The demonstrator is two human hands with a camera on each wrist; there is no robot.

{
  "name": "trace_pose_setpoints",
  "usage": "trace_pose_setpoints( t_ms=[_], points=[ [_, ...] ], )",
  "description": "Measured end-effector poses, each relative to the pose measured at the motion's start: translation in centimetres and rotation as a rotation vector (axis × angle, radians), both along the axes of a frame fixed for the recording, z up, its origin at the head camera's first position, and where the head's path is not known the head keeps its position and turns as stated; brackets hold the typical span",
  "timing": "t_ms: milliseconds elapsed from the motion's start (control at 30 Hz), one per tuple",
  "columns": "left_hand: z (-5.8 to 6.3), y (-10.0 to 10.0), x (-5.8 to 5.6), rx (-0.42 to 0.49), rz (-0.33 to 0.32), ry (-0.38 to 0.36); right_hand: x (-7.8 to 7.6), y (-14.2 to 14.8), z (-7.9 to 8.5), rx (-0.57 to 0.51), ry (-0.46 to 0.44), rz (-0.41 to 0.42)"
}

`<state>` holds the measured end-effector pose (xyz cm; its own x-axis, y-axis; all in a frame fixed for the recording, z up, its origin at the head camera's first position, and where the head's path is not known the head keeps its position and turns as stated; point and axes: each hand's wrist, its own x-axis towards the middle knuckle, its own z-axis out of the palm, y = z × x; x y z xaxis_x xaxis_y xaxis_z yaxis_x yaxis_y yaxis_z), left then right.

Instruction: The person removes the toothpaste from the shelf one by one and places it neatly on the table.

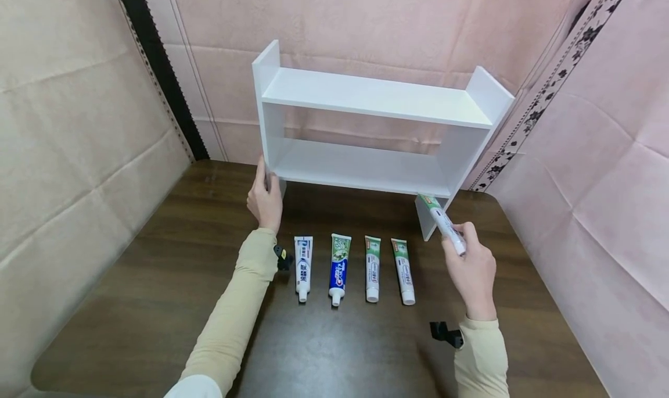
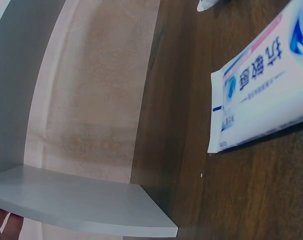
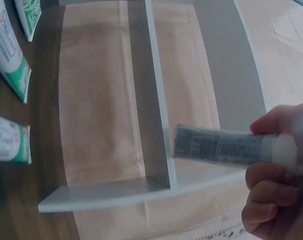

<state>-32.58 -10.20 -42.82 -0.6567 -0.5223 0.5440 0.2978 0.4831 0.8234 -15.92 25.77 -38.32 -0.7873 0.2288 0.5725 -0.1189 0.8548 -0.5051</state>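
My left hand [image 1: 266,199] grips the lower left side panel of a white two-tier shelf [image 1: 373,99]. In the left wrist view only its fingertips [image 2: 11,227] show, by the panel's edge. My right hand [image 1: 471,264] holds a green-and-white toothpaste tube [image 1: 443,223] near its cap end. The tube's flat end points up toward the lower board's right front edge; the right wrist view shows the tube's printed back. On the table before the shelf lie a white-and-blue toothpaste tube [image 1: 303,267], a blue-and-green one [image 1: 339,267] and two green-and-white ones [image 1: 373,270].
The shelf stands on a dark brown wooden table [image 1: 151,293], close to the pink cloth [image 1: 360,20] at the back. More cloth hangs along the left and right sides. Black straps [image 1: 446,334] sit at both wrists.
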Motion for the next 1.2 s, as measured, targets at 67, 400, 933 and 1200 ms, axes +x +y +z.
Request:
trace_pose_setpoints(
  t_ms=[67, 400, 933, 1200],
  points=[
    [0.0, -0.1, 0.0, 0.000, 0.003, -0.001, 0.4, 0.4, -0.5, 0.007, -0.017, 0.009],
    [0.0, 0.0, 0.1, 0.011, -0.009, -0.022, 1.8, 2.5, -4.4, 0.071, -0.317, -0.024],
    [0.0, 0.2, 0.5, 0.072, -0.024, -0.019, 2.6, 3.9, -7.3, 0.179, -0.617, 0.085],
    [-0.4, 0.5, 0.5, 0.086, -0.025, -0.040, 3.2, 3.9, -8.2, 0.232, -0.648, 0.091]
  ],
)
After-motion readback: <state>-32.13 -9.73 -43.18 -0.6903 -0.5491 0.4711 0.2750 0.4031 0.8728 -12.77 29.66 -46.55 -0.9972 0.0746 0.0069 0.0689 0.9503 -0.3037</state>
